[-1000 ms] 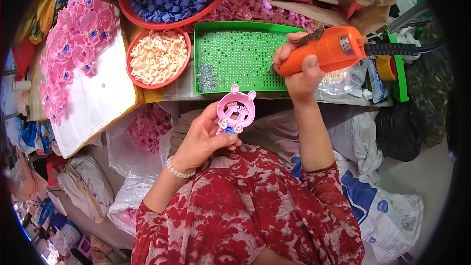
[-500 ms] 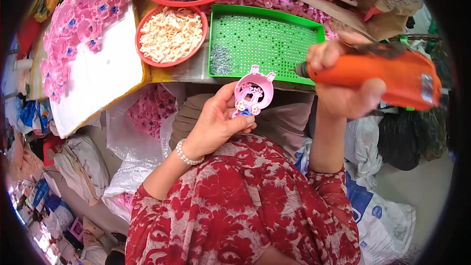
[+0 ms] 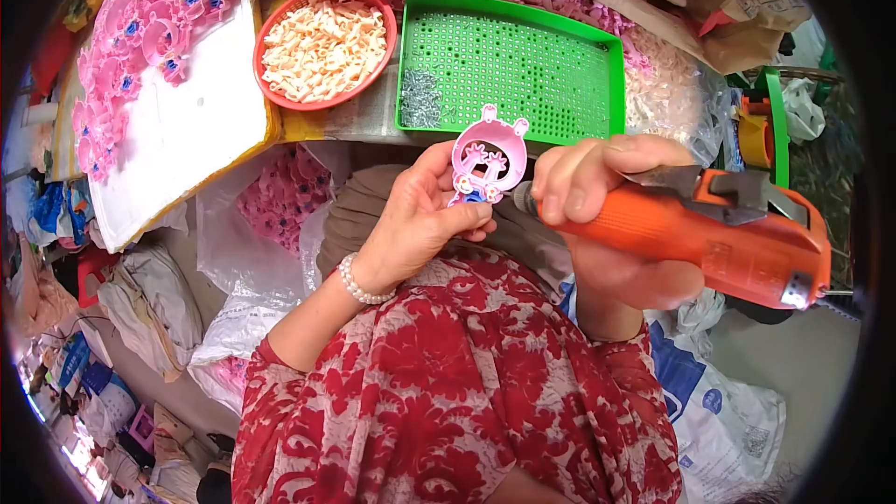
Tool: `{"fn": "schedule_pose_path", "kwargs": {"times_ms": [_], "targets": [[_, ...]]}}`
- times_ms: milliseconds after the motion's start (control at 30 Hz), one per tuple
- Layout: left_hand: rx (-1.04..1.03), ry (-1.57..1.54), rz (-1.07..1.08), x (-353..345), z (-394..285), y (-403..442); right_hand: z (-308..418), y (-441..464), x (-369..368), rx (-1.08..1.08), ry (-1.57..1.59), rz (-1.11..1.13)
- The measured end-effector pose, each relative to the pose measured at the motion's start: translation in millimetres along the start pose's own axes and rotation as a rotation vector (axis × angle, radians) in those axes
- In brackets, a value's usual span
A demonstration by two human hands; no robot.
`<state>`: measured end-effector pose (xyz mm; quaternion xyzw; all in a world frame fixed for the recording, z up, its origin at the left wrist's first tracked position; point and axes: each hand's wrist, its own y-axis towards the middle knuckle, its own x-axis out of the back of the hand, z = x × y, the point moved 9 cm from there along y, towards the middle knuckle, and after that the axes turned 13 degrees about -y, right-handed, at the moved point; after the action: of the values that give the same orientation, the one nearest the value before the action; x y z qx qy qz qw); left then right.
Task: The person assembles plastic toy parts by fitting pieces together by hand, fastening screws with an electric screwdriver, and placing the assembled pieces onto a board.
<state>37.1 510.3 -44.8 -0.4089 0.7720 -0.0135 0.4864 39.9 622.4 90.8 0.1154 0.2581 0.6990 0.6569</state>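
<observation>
The left hand (image 3: 417,220) pinches the pink piece (image 3: 487,162) upright near the desk's edge; the right hand (image 3: 611,215) grips the orange screwdriver (image 3: 719,247), its tip pointing to nine o'clock, toward the piece. The green tray (image 3: 509,65) lies at twelve.

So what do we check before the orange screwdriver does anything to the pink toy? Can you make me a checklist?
1. Pink toy held: ok, the left hand has it.
2. Blue piece in place: cannot tell. It's at the toy's bottom, but its fit is too small to see.
3. Orange screwdriver gripped: ok, in the right hand.
4. Screw on its tip: cannot tell, too small to see.
5. Tip lined up: cannot tell. It's close beside the toy.
6. Spare screws nearby: ok, in the green tray.
</observation>
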Motion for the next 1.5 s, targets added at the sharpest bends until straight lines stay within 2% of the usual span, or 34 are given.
{"fn": "schedule_pose_path", "kwargs": {"times_ms": [333,400,633,733,800,867,933,1033,1067,1133,1233,1500], "targets": [[-0.045,-0.017,-0.028,-3.2,-2.7,-0.2,-17.9,-11.0,-1.6,-0.119,0.004,-0.088],[-0.06,-0.019,-0.054,-3.3,-2.2,-1.2,-22.2,-14.8,0.8,-0.187,-0.116,-0.151],[-0.086,-0.068,-0.078,-0.4,3.7,-1.8,-17.0,-12.4,-4.2,-0.07,-0.111,-0.042],[-0.052,-0.068,-0.048,-4.0,6.8,-0.9,-16.7,-15.0,0.4,-0.111,-0.058,-0.095],[-0.026,-0.086,-0.032,-8.8,8.2,0.5,-17.8,-18.1,5.5,-0.245,-0.001,-0.166],[0.034,-0.092,-0.004,-12.7,12.8,-0.1,-8.2,-11.2,11.1,-0.194,0.004,-0.119],[0.046,-0.097,0.004,-8.0,19.1,2.5,15.9,-1.8,17.4,-0.021,-0.062,-0.056],[0.061,-0.123,0.067,-11.6,24.1,5.7,16.2,8.9,44.6,0.023,-0.089,-0.079],[0.063,-0.12,0.071,-12.7,24.0,6.2,11.2,12.9,53.8,0.038,-0.075,-0.089],[0.082,-0.103,0.077,-14.4,25.1,6.3,-11.9,12.3,76.3,-0.063,-0.106,-0.253],[0.11,-0.095,0.104,-16.9,25.8,6.3,-37.0,15.0,97.9,-0.119,-0.278,-0.379],[0.091,-0.118,0.092,-15.7,24.3,7.6,-67.6,11.6,104.6,-0.157,-0.318,-0.418]]}}
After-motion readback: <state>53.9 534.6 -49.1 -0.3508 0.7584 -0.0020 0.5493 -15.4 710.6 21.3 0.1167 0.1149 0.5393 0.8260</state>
